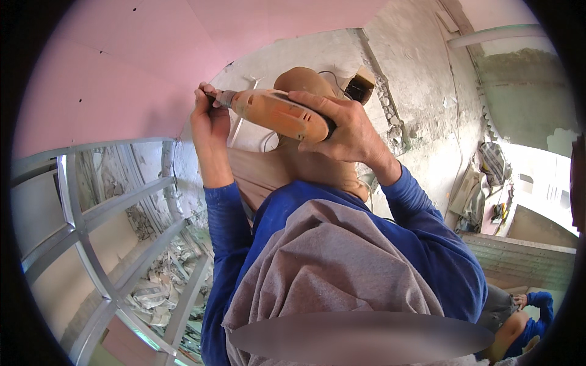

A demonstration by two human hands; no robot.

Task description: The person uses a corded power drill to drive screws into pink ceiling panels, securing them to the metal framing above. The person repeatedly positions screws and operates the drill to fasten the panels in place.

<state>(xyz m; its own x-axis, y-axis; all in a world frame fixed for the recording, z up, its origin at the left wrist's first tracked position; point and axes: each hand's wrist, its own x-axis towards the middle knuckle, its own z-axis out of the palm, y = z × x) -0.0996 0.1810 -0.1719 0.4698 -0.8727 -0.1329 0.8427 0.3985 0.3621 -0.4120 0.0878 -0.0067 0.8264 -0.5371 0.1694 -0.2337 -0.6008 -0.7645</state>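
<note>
An orange, dust-worn power drill (pixel 274 114) lies across in front of me, its chuck pointing left. My right hand (pixel 351 125) is wrapped around its rear end. At the drill's tip, the fingers of my left hand (pixel 210 122) are pinched together just ahead of the chuck (pixel 226 99). A small dark piece shows between those fingers, too small to tell whether it is the bit or a screw. Close beyond the left fingertips is the edge of a large pink board (pixel 122 67), which has a few dark dots on its face.
A metal stud frame (pixel 76 229) stands at the left, with rubble (pixel 155 299) behind it. An opened cardboard box (pixel 360 85) and a cable lie on the dusty grey surface ahead. Sacks (pixel 479 183) are heaped at the right. Another person's blue sleeve (pixel 540 305) shows at lower right.
</note>
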